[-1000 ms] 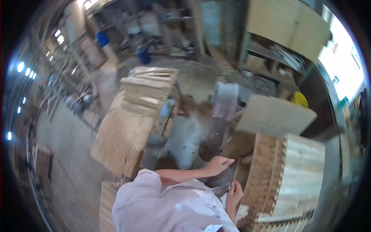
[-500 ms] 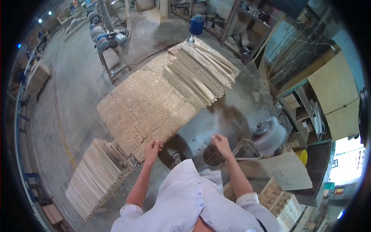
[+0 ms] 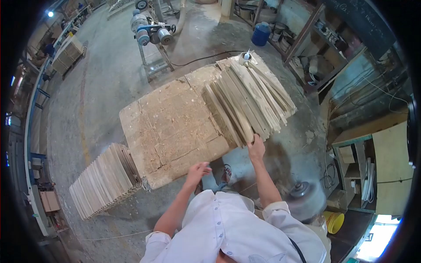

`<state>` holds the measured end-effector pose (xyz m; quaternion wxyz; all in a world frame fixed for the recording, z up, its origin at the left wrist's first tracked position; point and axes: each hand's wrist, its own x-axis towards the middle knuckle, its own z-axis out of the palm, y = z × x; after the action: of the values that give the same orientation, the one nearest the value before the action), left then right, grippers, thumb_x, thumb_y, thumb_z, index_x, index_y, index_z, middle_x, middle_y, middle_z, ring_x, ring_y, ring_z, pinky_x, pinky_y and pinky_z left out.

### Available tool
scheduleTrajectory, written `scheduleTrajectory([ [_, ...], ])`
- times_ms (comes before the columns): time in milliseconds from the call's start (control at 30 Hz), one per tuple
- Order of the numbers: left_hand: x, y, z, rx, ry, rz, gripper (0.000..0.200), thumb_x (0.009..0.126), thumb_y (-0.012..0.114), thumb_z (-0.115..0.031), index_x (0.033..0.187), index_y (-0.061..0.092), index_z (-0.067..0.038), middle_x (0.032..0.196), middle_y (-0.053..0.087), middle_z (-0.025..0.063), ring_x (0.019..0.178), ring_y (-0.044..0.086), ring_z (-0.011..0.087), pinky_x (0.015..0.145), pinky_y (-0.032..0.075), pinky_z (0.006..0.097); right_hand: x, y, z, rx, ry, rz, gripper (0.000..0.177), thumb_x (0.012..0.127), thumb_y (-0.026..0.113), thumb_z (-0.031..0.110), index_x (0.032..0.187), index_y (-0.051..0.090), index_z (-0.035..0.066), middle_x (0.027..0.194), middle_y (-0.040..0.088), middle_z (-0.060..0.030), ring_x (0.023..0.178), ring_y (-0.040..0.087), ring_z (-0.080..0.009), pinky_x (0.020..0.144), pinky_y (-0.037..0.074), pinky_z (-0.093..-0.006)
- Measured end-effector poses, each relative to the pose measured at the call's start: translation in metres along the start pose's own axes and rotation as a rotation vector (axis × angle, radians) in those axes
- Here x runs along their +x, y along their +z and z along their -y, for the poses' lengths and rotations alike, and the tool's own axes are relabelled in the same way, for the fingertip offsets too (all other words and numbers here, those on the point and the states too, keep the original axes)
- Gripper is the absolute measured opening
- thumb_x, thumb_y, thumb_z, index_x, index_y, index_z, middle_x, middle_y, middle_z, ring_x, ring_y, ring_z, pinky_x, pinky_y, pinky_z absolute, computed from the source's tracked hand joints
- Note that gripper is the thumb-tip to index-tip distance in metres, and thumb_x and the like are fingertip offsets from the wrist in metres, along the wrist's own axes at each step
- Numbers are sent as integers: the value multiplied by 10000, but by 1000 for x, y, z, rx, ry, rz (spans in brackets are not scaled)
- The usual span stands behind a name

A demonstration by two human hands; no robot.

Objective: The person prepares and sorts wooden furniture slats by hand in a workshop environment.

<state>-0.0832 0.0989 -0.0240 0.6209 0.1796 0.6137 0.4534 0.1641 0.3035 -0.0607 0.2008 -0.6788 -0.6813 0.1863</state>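
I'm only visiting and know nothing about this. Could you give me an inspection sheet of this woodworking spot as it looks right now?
Surface: rough wooden bench top, dusted with sawdust.
Job's things: wooden slats, fanned in a stack on the bench's right part.
Clutter: second slat stack on the floor beside the bench; yellow bucket.
Grips: right hand on the near slat ends, grip unclear; left hand open at the bench edge, holding nothing.
Cables: black cable across the floor.
Surroundings: blurred wheel; motor machine; blue container; shelves.
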Motion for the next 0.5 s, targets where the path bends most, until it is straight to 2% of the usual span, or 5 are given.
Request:
scheduleTrajectory([
  [133,67,82,-26,98,23,58,500,1035,555,-433,1371,573,-63,1046,714,91,920,692,173,856,536,316,2,-12,-4,380,-43,154,376,796,790,225,1085,688,7,771,696,-153,675,682,-339,661,529,-431],
  [233,102,126,-57,-178,9,20,450,1032,582,-380,1333,556,-45,965,684,81,867,677,153,787,541,298,-4,-9,5,625,21,409,357,808,790,211,1075,686,-1,749,691,-143,612,665,-308,624,530,-402],
  [333,140,143,-62,-111,112,-62,341,1019,611,-291,1238,552,-37,855,640,60,734,650,136,635,529,273,-6,-25,19,609,-31,598,361,818,789,206,1103,682,14,858,708,-140,766,684,-295,719,535,-411],
  [433,148,139,-50,-122,205,-128,241,1002,622,-219,1123,540,-28,764,605,42,602,603,125,503,481,258,31,-78,35,112,-576,-188,446,810,795,204,1197,643,45,1069,696,-143,971,654,-303,834,508,-439],
  [500,113,137,-66,-54,214,-248,239,998,605,-205,1113,535,-7,709,582,36,546,576,131,461,452,284,67,-90,26,-183,-419,-379,544,794,794,209,1278,587,73,1199,641,-144,1102,598,-322,907,479,-473],
])
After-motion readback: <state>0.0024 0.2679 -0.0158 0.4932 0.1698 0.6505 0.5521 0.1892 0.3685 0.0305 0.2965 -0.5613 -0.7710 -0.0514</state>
